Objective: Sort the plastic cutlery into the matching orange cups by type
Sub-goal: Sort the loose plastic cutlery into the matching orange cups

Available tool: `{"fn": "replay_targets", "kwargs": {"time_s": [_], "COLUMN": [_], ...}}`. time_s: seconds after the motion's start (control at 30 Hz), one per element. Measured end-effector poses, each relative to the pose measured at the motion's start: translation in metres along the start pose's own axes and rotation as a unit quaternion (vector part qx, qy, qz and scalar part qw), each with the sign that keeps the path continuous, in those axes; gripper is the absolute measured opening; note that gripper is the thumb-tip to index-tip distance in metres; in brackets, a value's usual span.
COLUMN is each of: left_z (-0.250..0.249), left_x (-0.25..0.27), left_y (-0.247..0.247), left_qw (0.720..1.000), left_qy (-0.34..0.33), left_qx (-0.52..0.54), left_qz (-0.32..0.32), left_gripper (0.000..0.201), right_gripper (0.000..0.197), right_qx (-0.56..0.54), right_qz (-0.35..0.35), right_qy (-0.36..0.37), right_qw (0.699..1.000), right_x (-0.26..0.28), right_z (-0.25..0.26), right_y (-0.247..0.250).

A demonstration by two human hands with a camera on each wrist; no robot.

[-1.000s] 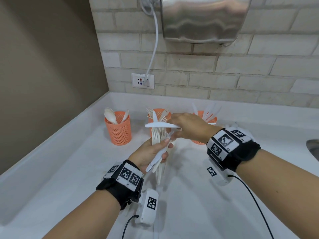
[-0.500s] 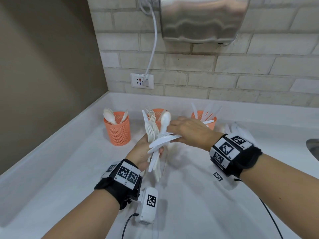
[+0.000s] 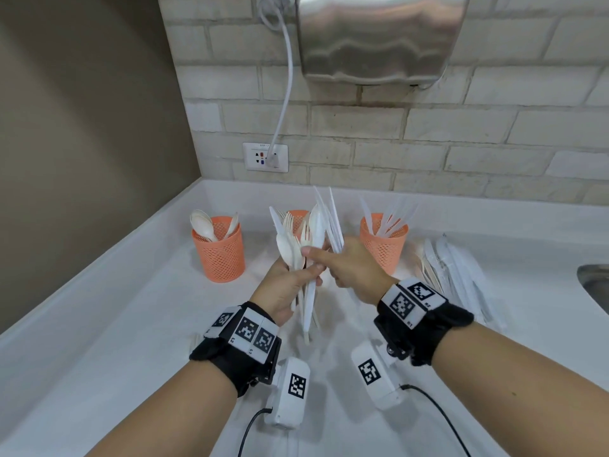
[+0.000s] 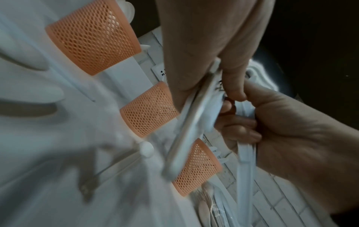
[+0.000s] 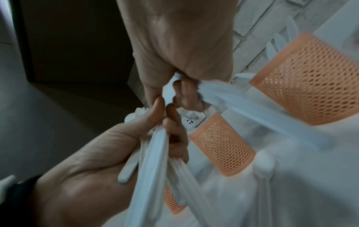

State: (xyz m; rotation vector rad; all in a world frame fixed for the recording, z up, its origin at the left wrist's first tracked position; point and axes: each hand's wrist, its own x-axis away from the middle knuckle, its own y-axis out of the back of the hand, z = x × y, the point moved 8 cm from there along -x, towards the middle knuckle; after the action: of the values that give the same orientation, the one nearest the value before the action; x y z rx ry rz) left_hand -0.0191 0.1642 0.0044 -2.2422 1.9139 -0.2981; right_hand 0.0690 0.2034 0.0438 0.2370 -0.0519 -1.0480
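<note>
Now the right hand (image 3: 354,268) pinches several knives (image 3: 331,222) upright, no longer one held flat. Left hand (image 3: 285,286) grips the mixed bundle (image 3: 301,255) above the counter. Likely next: knife cup (image 3: 384,244), just right.

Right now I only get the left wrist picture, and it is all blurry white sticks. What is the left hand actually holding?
Observer: In the head view, the left hand grips a mixed bundle of forks, spoons and a knife, heads up.
Operator: And the other hand?
Observer: The right hand holds a few knives, blades pointing up.
Operator: Where would those go?
Observer: Probably the right cup; knives stand in it.
</note>
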Motion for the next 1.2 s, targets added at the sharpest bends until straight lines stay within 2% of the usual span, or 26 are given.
{"fn": "replay_targets", "kwargs": {"time_s": [0.17,0.23,0.33,0.43,0.53,0.63,0.7,0.8,0.87,0.93,1.0,1.1,1.17,1.2], "left_z": [0.005,0.005,0.004,0.004,0.005,0.006,0.008,0.015,0.019,0.018,0.016,0.011,0.010,0.010], "left_x": [-0.001,-0.003,-0.006,-0.013,-0.019,-0.020,-0.023,-0.029,-0.033,-0.034,-0.035,-0.035,-0.034,-0.034], "left_y": [-0.006,-0.009,-0.016,-0.016,-0.016,-0.021,-0.020,-0.005,0.006,0.012,0.012,0.006,0.001,-0.001], "left_qw": [1.000,0.999,0.998,0.998,0.999,1.000,1.000,0.998,0.996,0.995,0.996,0.997,0.997,0.996], "left_qy": [0.009,0.014,0.022,0.020,0.005,-0.006,0.003,0.030,0.042,0.044,0.043,0.036,0.038,0.043], "left_qx": [0.018,0.031,0.059,0.059,0.036,0.011,-0.002,-0.004,0.010,0.020,0.028,0.059,0.071,0.073], "left_qz": [0.001,0.009,0.025,0.016,-0.004,-0.003,-0.008,-0.054,-0.082,-0.089,-0.072,-0.021,0.004,0.015], "left_gripper": [0.018,0.018,0.022,0.025,0.028,0.022,0.019,0.013,0.007,0.010,0.013,0.005,0.007,0.009], "right_gripper": [0.022,0.020,0.028,0.032,0.031,0.023,0.022,0.028,0.030,0.028,0.026,0.022,0.021,0.022], "right_qx": [-0.057,-0.093,-0.145,-0.183,-0.160,-0.114,-0.122,-0.122,-0.116,-0.155,-0.155,-0.073,-0.021,0.004], "right_qz": [-0.031,-0.019,0.005,-0.003,-0.031,-0.050,-0.057,-0.066,-0.108,-0.141,-0.173,-0.223,-0.235,-0.239], "right_qy": [-0.059,-0.081,-0.085,-0.088,-0.095,-0.098,-0.104,-0.077,-0.056,-0.015,0.055,0.160,0.185,0.176], "right_qw": [0.996,0.992,0.986,0.979,0.982,0.987,0.985,0.987,0.986,0.978,0.971,0.959,0.954,0.955], "right_x": [-0.008,-0.010,-0.010,-0.013,-0.019,-0.025,-0.026,-0.029,-0.036,-0.044,-0.052,-0.060,-0.069,-0.074], "right_z": [-0.017,-0.024,-0.029,-0.032,-0.037,-0.039,-0.041,-0.036,-0.028,-0.010,0.016,0.052,0.052,0.042], "right_y": [0.007,0.007,0.009,0.017,0.025,0.030,0.031,0.038,0.053,0.071,0.093,0.119,0.125,0.128]}}
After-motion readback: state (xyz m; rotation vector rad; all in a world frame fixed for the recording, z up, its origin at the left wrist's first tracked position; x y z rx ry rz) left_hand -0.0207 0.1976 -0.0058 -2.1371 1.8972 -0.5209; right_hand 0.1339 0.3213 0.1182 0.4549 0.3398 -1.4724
